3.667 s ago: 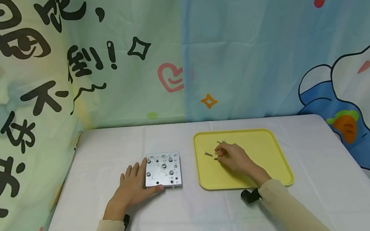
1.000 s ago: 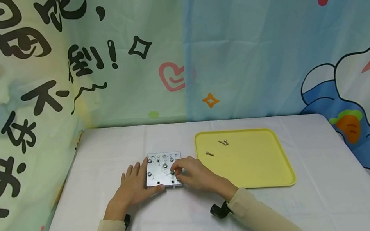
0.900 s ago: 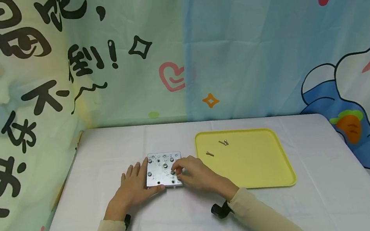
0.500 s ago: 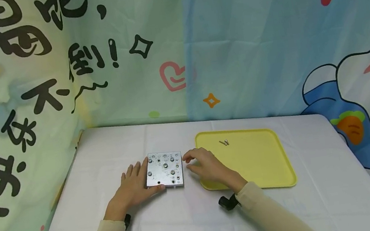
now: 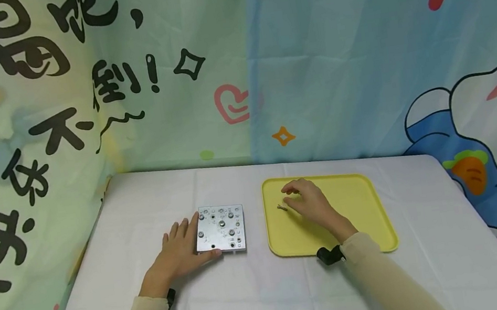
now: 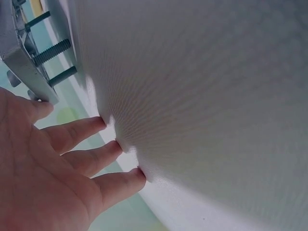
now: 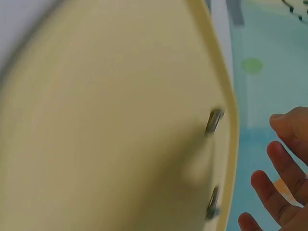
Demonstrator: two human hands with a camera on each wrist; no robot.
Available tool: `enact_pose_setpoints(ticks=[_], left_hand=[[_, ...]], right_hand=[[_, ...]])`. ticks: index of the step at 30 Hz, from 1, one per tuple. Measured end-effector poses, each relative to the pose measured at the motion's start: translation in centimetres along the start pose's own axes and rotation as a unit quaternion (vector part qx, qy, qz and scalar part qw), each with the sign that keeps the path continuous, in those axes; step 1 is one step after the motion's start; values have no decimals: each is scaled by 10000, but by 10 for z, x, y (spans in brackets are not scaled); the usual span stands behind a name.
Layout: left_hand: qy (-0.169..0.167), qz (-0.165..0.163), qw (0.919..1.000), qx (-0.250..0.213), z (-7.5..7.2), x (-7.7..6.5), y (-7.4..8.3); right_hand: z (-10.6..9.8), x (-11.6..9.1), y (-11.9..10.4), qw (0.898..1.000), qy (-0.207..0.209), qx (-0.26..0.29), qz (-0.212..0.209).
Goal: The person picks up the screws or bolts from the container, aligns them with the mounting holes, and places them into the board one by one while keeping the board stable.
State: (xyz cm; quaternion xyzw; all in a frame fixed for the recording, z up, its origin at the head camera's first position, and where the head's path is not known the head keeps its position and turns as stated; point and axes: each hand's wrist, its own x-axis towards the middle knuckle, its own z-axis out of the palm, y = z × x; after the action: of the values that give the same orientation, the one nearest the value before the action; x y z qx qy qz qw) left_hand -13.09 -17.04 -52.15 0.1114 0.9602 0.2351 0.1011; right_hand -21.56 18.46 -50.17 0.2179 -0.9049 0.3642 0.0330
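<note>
A square silver metal plate (image 5: 219, 228) with several holes and screw heads lies on the white table. My left hand (image 5: 179, 255) is spread along its left side, index finger at the upper left corner and thumb at the front edge. In the left wrist view, threaded screw shafts (image 6: 53, 52) stick out from the plate's underside, and the other fingertips press on the cloth. Over the yellow tray (image 5: 359, 229) hovers my right hand (image 5: 315, 204), fingers loosely bent and apart, holding nothing. A small screw (image 5: 282, 207) lies near its fingertips. In the right wrist view, two screw-like pieces (image 7: 214, 120) show on the tray.
The tray's raised rim (image 5: 387, 217) surrounds the screws. A black wrist camera (image 5: 329, 256) sits under the right wrist, close to the tray's front edge. Printed curtains (image 5: 338, 84) hang behind and left of the white-clothed table (image 5: 269, 300).
My right hand has left the plate's right side, where its fingers were at the lower right screws, and moved right over the tray, covering the far screws. The left hand has stayed still.
</note>
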Motion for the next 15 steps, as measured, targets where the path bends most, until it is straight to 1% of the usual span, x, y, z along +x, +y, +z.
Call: enact_pose_setpoints(ticks=[5,9,15], left_hand=[[-12,-1,10000,-58,-1,-1,1],[-28,-5,10000,-55,-1,-1,1],[-48,-29,9999,-86,-1,-1,1]], right_hand=[[-11,0,21,9992,273,-279,85],[-17,-2,33,9980,397,-379,326],[-21,-5,42,9967,236,-397,663]])
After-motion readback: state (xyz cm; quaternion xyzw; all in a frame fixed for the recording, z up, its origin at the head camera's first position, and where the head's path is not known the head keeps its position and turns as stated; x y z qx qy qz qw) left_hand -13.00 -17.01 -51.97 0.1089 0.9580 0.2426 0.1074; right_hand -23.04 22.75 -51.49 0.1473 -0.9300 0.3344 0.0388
